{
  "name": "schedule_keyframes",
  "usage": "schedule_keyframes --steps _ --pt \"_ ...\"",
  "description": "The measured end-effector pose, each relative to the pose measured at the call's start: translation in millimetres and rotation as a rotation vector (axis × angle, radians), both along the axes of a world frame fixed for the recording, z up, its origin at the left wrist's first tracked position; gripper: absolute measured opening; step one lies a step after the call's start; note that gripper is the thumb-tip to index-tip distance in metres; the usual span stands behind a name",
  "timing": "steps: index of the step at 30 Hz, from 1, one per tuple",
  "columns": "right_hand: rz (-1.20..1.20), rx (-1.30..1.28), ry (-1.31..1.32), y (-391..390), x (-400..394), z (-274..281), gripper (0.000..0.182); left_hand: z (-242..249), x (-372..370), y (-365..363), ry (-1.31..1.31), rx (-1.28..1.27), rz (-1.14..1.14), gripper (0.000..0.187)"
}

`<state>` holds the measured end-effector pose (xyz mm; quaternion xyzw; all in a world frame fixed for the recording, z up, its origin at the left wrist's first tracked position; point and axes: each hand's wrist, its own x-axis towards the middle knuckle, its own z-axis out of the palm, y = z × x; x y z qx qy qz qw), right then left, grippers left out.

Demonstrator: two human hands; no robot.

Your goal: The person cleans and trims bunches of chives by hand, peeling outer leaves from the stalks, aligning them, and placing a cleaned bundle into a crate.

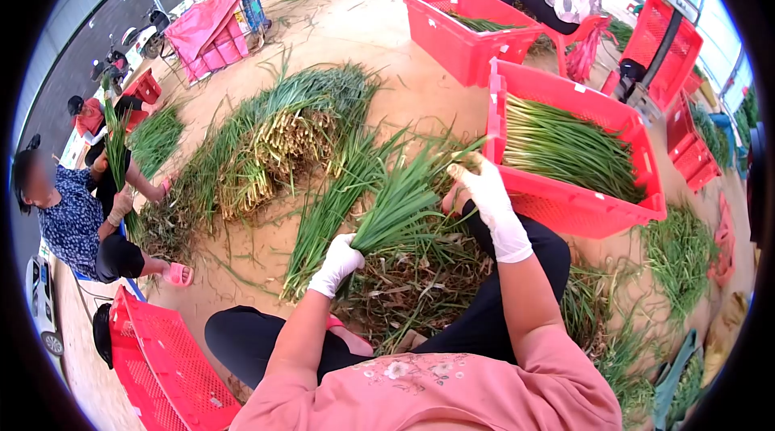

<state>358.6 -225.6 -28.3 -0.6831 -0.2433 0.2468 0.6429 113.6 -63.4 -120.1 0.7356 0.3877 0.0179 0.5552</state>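
Observation:
My left hand, in a white glove, is closed around a bunch of chives. Its green leaves fan out up and to the right, toward my right hand. That hand, gloved in white too, has bent fingers at the far end of the leaves; what lies between them is hard to make out. More loose chives lie on the floor just left of the bunch. Below both hands, between my legs, is a heap of dry brown leaf waste.
A large pile of chives lies ahead to the left. At my right stands a red crate holding chives, with another red crate behind it. Empty-looking red crates sit at lower left. A seated person handles chives on the left.

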Motion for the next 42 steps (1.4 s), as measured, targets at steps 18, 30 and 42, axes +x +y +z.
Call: schedule_keyframes --steps 18,30,42 --pt "0.076 0.076 -0.04 3 -36 10 0.03 -24 -3 4 -0.038 0.625 0.126 0.031" --pt "0.028 0.153 -0.03 26 -29 -51 0.015 -20 -2 -8 -0.142 0.979 0.062 0.02" --pt "-0.115 0.16 -0.225 3 -3 -22 0.029 -8 -25 24 0.019 1.321 0.037 0.033"
